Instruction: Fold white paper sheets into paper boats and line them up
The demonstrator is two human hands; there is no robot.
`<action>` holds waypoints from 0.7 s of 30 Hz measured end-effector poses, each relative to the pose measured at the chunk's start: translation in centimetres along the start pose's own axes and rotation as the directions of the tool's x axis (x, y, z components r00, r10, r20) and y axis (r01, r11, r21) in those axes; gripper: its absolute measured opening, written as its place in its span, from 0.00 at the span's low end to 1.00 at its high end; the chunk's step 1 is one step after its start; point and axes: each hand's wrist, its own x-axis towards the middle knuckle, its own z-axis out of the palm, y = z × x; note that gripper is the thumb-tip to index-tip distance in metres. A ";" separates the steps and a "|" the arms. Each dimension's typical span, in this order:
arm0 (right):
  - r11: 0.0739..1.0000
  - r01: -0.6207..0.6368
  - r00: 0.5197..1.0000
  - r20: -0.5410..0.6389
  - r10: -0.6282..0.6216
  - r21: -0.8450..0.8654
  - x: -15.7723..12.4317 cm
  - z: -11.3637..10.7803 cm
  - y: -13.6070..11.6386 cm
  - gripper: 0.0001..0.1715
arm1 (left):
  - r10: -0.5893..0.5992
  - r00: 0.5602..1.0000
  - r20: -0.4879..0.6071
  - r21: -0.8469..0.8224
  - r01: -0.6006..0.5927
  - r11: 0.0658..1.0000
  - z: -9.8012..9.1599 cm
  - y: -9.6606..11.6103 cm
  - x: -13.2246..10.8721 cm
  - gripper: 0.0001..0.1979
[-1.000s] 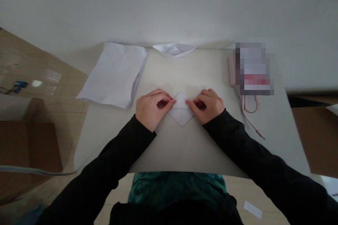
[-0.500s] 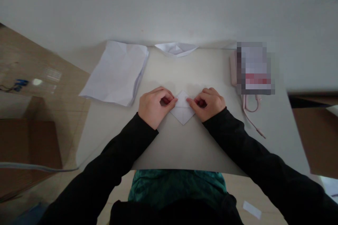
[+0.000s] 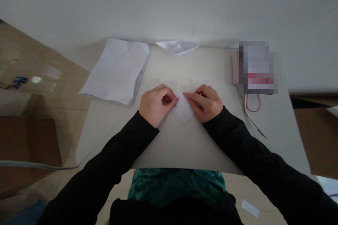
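A small folded white paper, diamond-shaped with creases, lies on the white table between my hands. My left hand is curled, thumb and forefinger pinching the paper's left corner. My right hand holds the right side, its forefinger stretched along the upper right edge toward the top point. Both arms wear black sleeves.
A stack of crumpled white sheets hangs over the table's far left edge. A finished paper boat sits by the wall. A pink device with a cable lies at right. Cardboard boxes stand on the floor.
My right forefinger has slid leftward along the paper's upper right edge, covering more of the top. The left hand keeps its pinch; the view has shifted slightly.
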 end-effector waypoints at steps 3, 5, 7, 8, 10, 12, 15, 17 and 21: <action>0.999 0.000 1.000 0.006 0.000 -0.034 0.0 -0.1 -0.1 0.14 | -0.012 1.000 -0.004 0.029 0.012 1.000 0.0 0.0 0.0 0.08; 0.998 0.007 1.000 0.008 -0.006 -0.057 0.0 -0.1 -0.3 0.15 | -0.016 1.000 -0.005 0.037 0.016 0.999 -0.1 0.0 0.0 0.08; 0.997 0.009 1.000 0.002 -0.009 -0.076 0.1 -0.2 -0.4 0.15 | -0.019 1.000 -0.002 0.037 0.019 0.999 -0.1 0.1 0.0 0.08; 0.997 0.009 1.000 -0.002 -0.009 -0.083 0.1 -0.2 -0.5 0.15 | -0.019 1.000 -0.001 0.036 0.019 0.999 -0.1 0.1 0.0 0.08; 0.996 0.008 1.000 -0.012 -0.010 -0.093 0.0 -0.2 -0.6 0.14 | -0.018 1.000 -0.002 0.037 0.018 0.999 -0.1 0.1 0.0 0.08; 0.996 0.034 0.999 -0.013 -0.036 -0.087 0.0 -0.2 -0.7 0.15 | -0.013 1.000 0.002 0.041 0.013 0.999 -0.1 0.1 0.0 0.08; 0.987 0.151 0.989 0.015 -0.150 -0.052 -0.2 -0.2 -0.6 0.17 | -0.002 1.000 0.011 0.050 0.002 0.999 0.0 0.1 0.0 0.09; 0.976 0.213 0.977 0.031 -0.212 -0.046 -0.3 -0.1 -0.6 0.17 | 0.000 1.000 0.014 0.052 -0.001 0.999 0.0 0.0 0.0 0.08; 0.969 0.233 0.973 0.021 -0.232 -0.078 -0.1 -0.1 -0.5 0.16 | -0.021 0.999 0.039 0.003 0.021 1.000 -0.4 -0.1 0.2 0.05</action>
